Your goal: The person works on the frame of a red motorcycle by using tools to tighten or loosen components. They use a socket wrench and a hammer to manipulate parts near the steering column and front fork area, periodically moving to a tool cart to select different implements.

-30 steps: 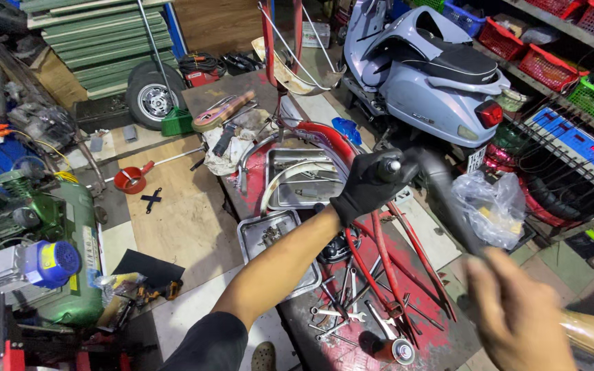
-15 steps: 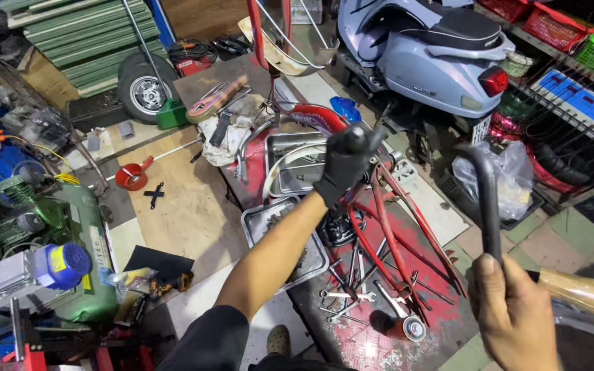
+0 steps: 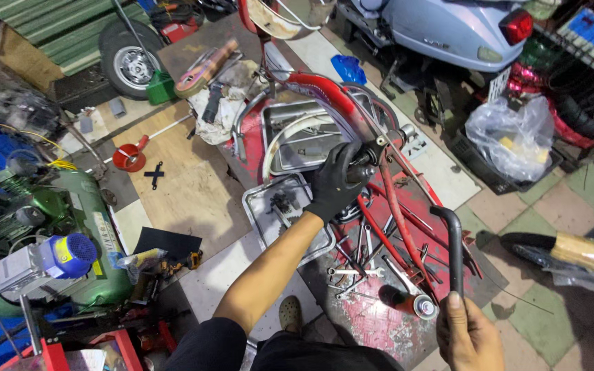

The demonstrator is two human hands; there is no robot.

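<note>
Handlebar (image 3: 372, 154) of the red scooter frame (image 3: 393, 206) on the floor stays clamped in the gloved left hand (image 3: 335, 182); the bare right hand (image 3: 469, 333) has drawn the black bent tube (image 3: 454, 247) nearer, fingers closed round it.

red frame tubes (image 3: 390, 206) and scattered wrenches (image 3: 359, 268) crowd the gap between both hands; bare wooden board (image 3: 187, 199) to the left lies open.

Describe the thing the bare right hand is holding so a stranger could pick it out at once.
Start at the red scooter frame lying mid-floor, gripped by the gloved left hand. Below it, the right hand holds a black bent tube, the only hooked bar standing upright.
</note>
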